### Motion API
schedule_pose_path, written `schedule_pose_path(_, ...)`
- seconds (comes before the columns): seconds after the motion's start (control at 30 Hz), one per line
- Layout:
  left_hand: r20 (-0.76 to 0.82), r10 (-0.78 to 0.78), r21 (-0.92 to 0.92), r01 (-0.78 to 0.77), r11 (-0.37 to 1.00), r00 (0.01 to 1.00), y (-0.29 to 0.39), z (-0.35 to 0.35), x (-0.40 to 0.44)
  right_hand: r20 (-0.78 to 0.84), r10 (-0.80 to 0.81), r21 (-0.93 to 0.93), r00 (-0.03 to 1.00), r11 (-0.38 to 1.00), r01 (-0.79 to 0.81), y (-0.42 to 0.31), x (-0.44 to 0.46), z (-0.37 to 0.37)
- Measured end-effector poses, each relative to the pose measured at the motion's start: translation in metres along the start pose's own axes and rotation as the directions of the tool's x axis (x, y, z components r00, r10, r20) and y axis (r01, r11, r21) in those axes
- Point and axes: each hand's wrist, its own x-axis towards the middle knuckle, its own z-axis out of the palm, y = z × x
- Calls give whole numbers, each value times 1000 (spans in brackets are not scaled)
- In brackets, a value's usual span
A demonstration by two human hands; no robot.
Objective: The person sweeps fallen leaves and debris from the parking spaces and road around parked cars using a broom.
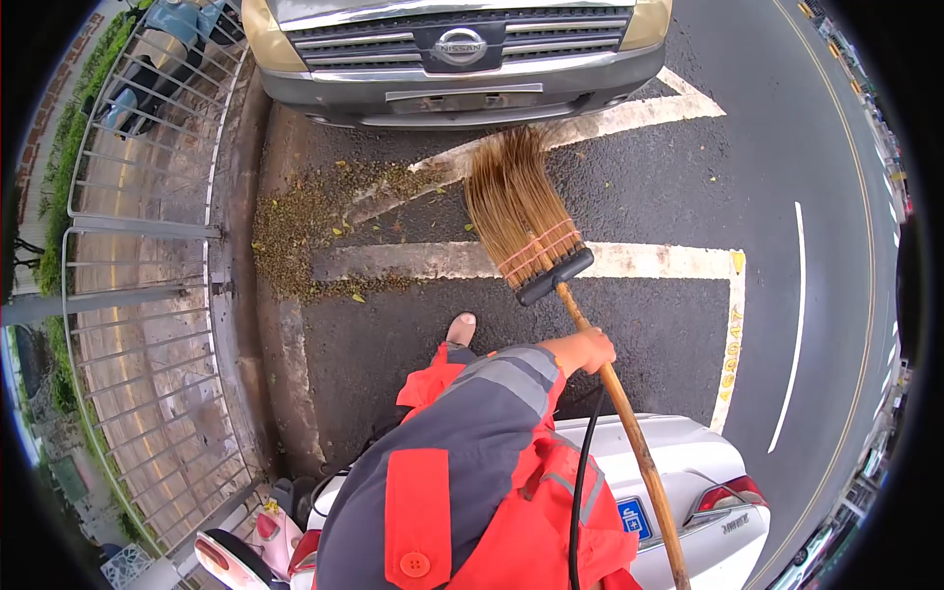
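My left hand (588, 350) is closed around the wooden handle (629, 425) of a large broom. Its arm, in a grey and red sleeve, reaches across in front of my body. The broom head (516, 202) has long brown bristles, bound with pink cord and set in a black clamp (556, 276). Its bristle tips lie on the asphalt by a white painted line, close to the car's front bumper. To the left of the bristles, small leaves and debris (295, 236) are spread along the kerb. My right hand is out of view; the handle's lower end leaves the frame.
A grey car (457, 84) stands ahead, and a white car (678, 492) is close behind me. A metal railing (147, 324) runs along the kerb at left. A pink scooter (270, 551) shows at lower left. The road (836, 246) lies to the right.
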Motion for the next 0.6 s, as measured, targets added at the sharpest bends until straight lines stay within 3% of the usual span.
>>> schedule_pose_path(0.07, -42, -62, -41, 60, 997, 997, -29, 28, -38, -25, 53, -38, 998, 998, -54, 22, -18, 16)
schedule_pose_path(0.1, 35, -152, -52, 154, 987, 988, -41, 30, -61, -31, 82, -51, 996, 995, -83, 35, -26, 24)
schedule_pose_path(0.17, -73, -283, -79, 278, 957, 956, -76, 56, -107, 2, 166, -67, 986, 984, -166, 60, -47, 44)
schedule_pose_path(0.2, -37, -353, -86, 349, 933, 935, -91, 54, -131, 26, 204, -76, 979, 977, -201, 73, -59, 53)
schedule_pose_path(0.3, -68, -518, -80, 513, 855, 852, -135, 46, -205, 189, 324, -110, 927, 945, -308, 104, -118, 107)
schedule_pose_path(0.33, -66, -528, -81, 523, 849, 847, -149, 45, -225, 413, 295, -26, 861, 949, -313, 122, -127, 113)
schedule_pose_path(0.4, -75, -698, -161, 682, 713, 712, -176, 41, -264, 454, 314, -58, 834, 944, -324, 134, -169, 145)
schedule_pose_path(0.53, -51, -782, -221, 757, 615, 621, -206, 32, -331, 616, 333, -113, 713, 934, -339, 153, -220, 185)
schedule_pose_path(0.6, -134, -826, -256, 786, 562, 547, -224, 45, -359, 673, 312, -85, 671, 933, -350, 165, -245, 204)
